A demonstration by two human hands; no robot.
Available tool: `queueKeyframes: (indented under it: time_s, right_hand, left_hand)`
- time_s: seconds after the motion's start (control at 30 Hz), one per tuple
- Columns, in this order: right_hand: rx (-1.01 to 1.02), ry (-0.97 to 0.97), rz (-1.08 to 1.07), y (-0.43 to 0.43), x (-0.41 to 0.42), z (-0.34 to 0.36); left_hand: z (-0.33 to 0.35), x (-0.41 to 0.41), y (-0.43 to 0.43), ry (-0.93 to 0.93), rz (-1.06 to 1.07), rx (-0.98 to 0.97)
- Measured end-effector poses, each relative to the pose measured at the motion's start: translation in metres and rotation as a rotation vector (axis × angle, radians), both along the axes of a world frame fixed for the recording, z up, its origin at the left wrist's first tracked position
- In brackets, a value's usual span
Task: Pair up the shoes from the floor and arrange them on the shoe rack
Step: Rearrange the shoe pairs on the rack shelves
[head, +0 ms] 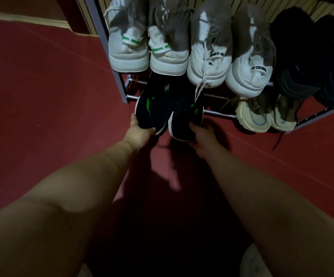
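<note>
The grey metal-tube shoe rack (120, 82) stands just beyond both grips, its lower rails bare ahead of the black knit sneakers with green stripes and white soles (152, 110). The left hand (140, 130) clasps one heel and the right hand (200, 134) the other. I'd slide both toes forward together, keeping the heels level so the smooth soles settle across the rails.

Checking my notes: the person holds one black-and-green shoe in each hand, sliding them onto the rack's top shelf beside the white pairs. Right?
Not the top shelf. The head view shows the left hand and right hand sliding the black-and-green shoes onto the lower shelf, beneath the white pairs.
</note>
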State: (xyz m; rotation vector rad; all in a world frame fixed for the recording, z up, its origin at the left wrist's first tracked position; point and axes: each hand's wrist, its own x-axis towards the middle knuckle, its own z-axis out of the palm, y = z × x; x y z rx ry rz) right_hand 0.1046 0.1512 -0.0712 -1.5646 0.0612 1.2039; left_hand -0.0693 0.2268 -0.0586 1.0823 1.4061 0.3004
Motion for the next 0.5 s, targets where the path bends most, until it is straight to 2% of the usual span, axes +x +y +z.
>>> queueKeyframes:
  time_s: [0.1,0.23,0.5]
  right_hand:
    - [-0.007,-0.02,0.062,0.003,0.003,-0.004]
    - [-0.007,0.032,0.07,0.003,0.006,-0.006]
    - [0.036,0.075,0.056,-0.003,0.012,0.008]
  left_hand:
    - [0.015,0.006,-0.008,-0.062,0.067,0.015]
    - [0.009,0.014,-0.01,-0.292,0.276,-0.132]
    - [0.01,0.011,-0.005,-0.379,0.356,-0.171]
